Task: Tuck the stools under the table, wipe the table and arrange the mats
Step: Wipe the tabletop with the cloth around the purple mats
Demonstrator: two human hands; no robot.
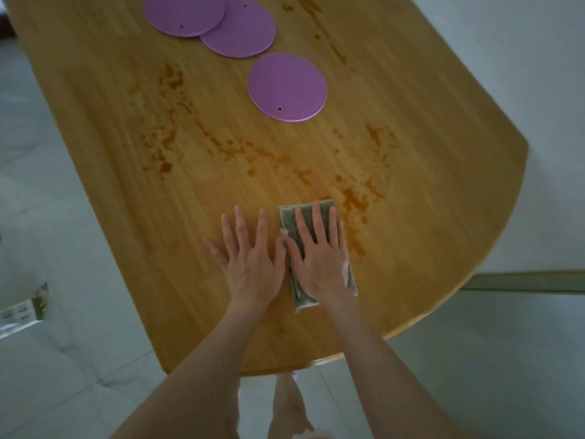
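The floor is laid in pale grey tiles with thin joint lines and shows on both sides of the wooden counter. At right, a greenish strip crosses the pale surface. A small printed packet lies at the left edge. The lighting is dim and even.

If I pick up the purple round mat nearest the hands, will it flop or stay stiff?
Probably a bit floppy: the purple mat looks thin and rubbery, with a fine grid texture. Likely light, being so thin. Lying flat on the table, it should not roll.
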